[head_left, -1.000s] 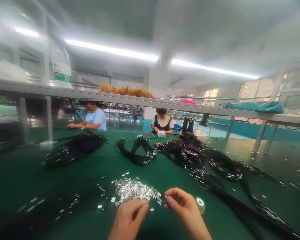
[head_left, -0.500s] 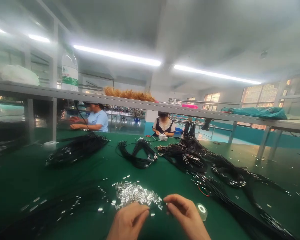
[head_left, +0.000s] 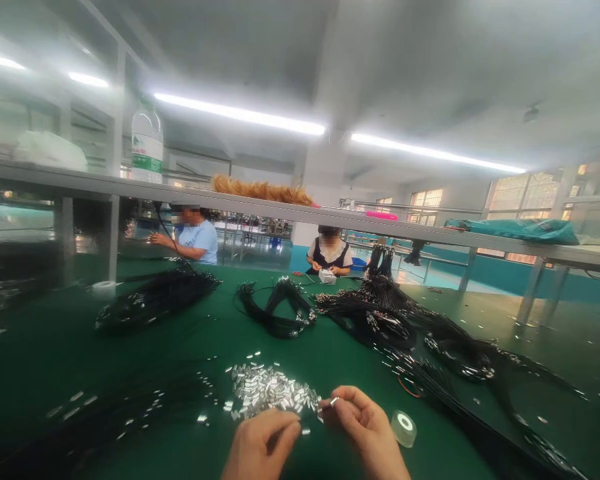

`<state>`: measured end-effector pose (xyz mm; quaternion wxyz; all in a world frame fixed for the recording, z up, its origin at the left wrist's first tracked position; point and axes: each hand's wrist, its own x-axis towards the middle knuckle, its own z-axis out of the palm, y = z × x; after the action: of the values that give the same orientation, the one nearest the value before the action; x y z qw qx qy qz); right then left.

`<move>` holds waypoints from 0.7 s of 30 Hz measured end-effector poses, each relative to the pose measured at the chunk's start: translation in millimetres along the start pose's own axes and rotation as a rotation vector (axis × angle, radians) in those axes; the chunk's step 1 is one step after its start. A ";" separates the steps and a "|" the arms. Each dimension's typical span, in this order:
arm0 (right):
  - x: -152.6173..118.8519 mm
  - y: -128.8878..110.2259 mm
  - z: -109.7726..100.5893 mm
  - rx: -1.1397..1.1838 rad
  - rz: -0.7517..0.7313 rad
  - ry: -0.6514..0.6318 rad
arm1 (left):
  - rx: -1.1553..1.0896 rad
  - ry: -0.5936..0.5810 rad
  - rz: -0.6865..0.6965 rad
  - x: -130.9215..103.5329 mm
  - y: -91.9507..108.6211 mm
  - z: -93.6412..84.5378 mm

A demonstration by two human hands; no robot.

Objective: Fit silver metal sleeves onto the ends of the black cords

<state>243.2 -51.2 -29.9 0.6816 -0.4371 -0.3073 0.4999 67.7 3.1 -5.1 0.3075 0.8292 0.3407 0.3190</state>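
My left hand [head_left: 264,441] is closed in a pinch on a thin black cord, of which only a short dark end shows at the fingertips. To its right, my right hand [head_left: 364,421] pinches a small silver metal clip [head_left: 334,402] between thumb and forefinger. The two hands are apart, with a narrow gap of green table [head_left: 315,460] between them. Just beyond the fingers lies a pile of loose silver clips [head_left: 273,387]; a few are scattered at its edges. The left palm side and most of the cord are hidden.
A clear roll with a white core [head_left: 405,427] stands right of my right hand. Bundles of black cords [head_left: 280,327] with silver ends lie around the table, many at right [head_left: 460,400]. A shelf [head_left: 260,202] spans above. Two people sit beyond.
My right hand has shifted slightly left, and a silver clip now shows in its fingertips. My left hand stays pinched, slightly farther right and lower.
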 end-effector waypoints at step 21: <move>-0.6 -4.3 1.0 -0.234 -0.077 0.047 | -0.093 0.006 0.005 -1.8 -12.4 5.2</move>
<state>244.0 -52.0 -25.6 0.6517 -0.5129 -0.3641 0.4238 65.9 7.4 -17.9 0.3439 0.8139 0.3242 0.3379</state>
